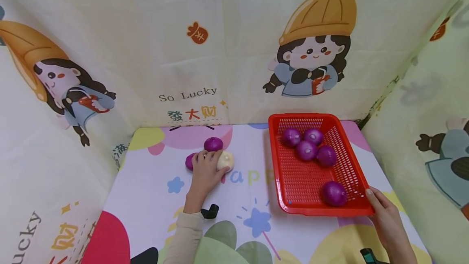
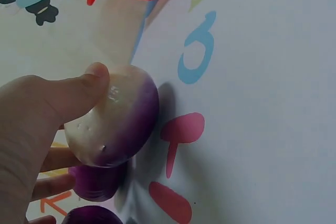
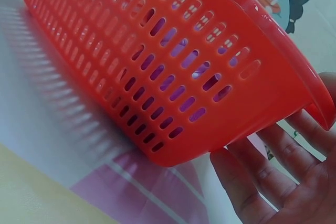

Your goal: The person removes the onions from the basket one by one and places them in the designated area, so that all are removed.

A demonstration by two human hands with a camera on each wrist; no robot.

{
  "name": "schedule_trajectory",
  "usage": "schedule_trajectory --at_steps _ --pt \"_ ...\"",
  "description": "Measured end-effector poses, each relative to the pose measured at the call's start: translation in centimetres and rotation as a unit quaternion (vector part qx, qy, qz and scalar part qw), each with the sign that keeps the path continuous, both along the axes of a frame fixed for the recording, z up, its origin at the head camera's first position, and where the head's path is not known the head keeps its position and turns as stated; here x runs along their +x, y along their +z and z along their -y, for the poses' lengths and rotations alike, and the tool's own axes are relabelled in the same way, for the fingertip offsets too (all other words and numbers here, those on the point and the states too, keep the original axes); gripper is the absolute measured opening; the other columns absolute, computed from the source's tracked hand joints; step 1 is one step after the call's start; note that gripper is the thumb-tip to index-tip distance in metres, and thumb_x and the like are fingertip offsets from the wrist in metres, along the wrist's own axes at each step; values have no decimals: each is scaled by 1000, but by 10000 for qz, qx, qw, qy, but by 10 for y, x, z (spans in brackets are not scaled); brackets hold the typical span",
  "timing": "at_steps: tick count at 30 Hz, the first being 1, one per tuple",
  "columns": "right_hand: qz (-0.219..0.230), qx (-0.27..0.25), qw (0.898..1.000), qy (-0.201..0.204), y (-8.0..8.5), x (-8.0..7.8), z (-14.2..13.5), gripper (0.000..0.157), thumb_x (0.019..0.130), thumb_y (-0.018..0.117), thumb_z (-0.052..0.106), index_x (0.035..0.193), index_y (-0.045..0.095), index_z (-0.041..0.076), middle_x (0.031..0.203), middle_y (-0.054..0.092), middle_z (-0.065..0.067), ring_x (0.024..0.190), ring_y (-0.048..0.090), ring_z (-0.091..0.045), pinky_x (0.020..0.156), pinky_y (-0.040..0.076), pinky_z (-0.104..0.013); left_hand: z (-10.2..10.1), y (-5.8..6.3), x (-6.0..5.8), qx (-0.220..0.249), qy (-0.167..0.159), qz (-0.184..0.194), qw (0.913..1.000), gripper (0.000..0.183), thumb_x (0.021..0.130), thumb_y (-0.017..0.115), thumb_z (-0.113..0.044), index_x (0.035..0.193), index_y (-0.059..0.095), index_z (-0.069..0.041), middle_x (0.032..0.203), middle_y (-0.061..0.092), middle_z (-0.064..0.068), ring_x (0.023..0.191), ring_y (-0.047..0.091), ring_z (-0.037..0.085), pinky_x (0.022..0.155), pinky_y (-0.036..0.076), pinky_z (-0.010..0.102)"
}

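With thumb and fingers on either side, my left hand (image 1: 207, 172) grips a turnip (image 1: 226, 161) at the left of the table. The left wrist view shows the turnip (image 2: 123, 114) white on one side and purple on the other, the thumb lying over its pale part. Close beside this hand are two purple onions, one just behind (image 1: 213, 144) and another partly hidden to its left (image 1: 189, 161). My right hand (image 1: 389, 219) holds the near right corner of a red plastic basket (image 1: 322, 210), thumb on the rim and fingers beneath it. Several purple onions (image 1: 307, 150) lie inside.
A printed cloth (image 1: 176, 215) covers the table, with patterned curtains (image 1: 242, 52) rising behind and at both sides. Inside the basket, most onions sit toward the back, while one onion (image 1: 334, 193) lies near the front right.
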State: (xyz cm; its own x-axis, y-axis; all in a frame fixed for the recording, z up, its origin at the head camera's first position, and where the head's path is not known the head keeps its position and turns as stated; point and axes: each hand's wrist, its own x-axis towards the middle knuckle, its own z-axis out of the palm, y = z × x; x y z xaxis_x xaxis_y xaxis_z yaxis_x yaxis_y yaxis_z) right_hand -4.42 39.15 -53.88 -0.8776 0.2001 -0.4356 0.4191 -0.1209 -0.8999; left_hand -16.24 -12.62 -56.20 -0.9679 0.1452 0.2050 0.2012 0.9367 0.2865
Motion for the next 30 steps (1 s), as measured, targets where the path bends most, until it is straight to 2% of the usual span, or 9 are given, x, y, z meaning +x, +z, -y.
schedule_trajectory --at_steps 7,16,24,30 --pt "-68 -49 10000 4 -1 1 -1 12 107 53 42 115 61 46 98 67 32 86 68 3 73 57 -14 0 -1 1 -171 -41 135 9998 69 91 77 -50 147 58 -15 137 68 11 134 48 38 119 24 68" --pt "-67 29 10000 42 -2 1 -2 13 107 53 43 118 60 46 98 66 33 86 68 4 73 57 -15 -3 4 4 -525 163 212 9983 68 93 72 -53 149 55 -19 136 65 15 136 47 41 119 22 71" --pt "-220 -69 9997 109 -2 3 -3 14 108 52 39 112 63 47 99 68 31 85 69 2 73 58 -15 -2 9 5 -526 192 196 9982 68 94 71 -52 151 53 -18 137 63 14 135 48 41 119 24 70" --pt "-109 0 9998 157 0 1 -3 15 108 52 42 119 60 46 100 66 33 86 68 4 73 57 -13 -4 16 3 -451 170 232 9986 67 96 68 -52 152 53 -19 146 57 14 140 45 41 120 25 70"
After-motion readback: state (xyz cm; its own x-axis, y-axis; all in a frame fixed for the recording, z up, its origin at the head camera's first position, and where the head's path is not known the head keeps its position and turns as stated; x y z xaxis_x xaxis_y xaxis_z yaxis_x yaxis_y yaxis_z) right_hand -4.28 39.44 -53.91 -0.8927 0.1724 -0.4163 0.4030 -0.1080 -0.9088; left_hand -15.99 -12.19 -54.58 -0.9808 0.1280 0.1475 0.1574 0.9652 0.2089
